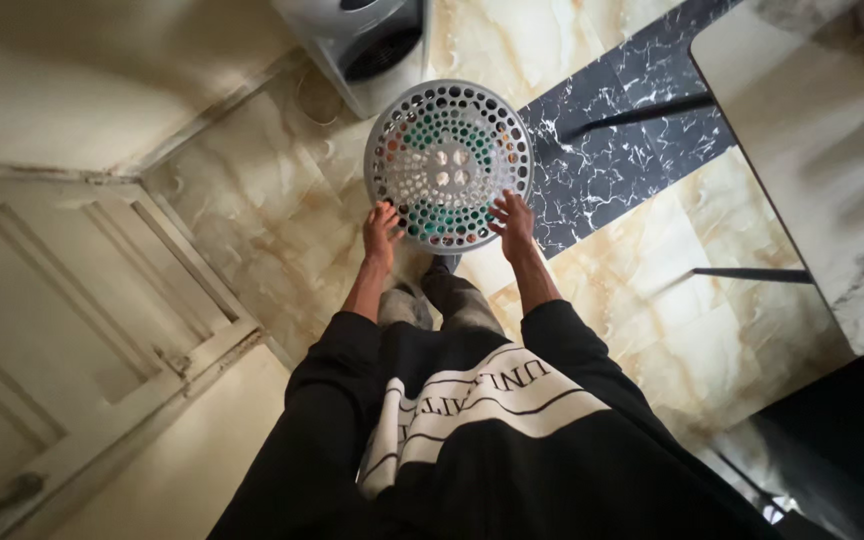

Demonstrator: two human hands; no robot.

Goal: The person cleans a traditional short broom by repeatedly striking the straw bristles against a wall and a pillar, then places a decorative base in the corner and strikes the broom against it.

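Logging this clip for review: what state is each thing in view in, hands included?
Grey perforated basket: held up above the floor, gripped at its near rim, coloured items visible inside through the holes.
Left hand: closed on the basket's rim.
Right hand: closed on the basket's rim.
Door: shut, as far as the view shows.
Grey appliance: standing on the floor; on or off cannot be told.

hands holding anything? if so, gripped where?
Yes. Both hands hold a round grey perforated basket by its near rim: left hand on the lower-left edge, right hand on the lower-right edge.
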